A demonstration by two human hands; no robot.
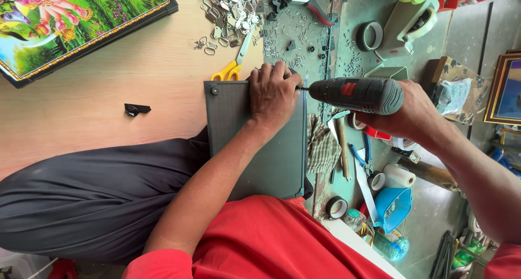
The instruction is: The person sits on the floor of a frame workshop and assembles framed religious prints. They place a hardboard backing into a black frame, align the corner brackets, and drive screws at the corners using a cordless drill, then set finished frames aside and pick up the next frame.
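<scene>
From the head camera I see my left hand (274,92) pressed flat on the top edge of a grey board (255,143) that rests across my lap and against the edge of the wooden bench (108,94); its grip is spread wide, fingers curled over the board's corner, holding it down rather than clasping it. My right hand (407,113) has its grip closed firmly around the body of a grey and black power drill (355,94), whose bit points sideways at the board's upper right edge, just beside my left fingertips (290,78). That closeness is what worries me: as I judge it, if the bit skates off the thin edge it could run straight into those fingers. The board is only braced by my knee and palm, so a jerk from the drill could twist it loose. Yellow-handled scissors (230,70) lie touching the board's far edge, and loose metal hangers (228,10) and small nails (296,37) are scattered near; a shifting board could sweep them off.
</scene>
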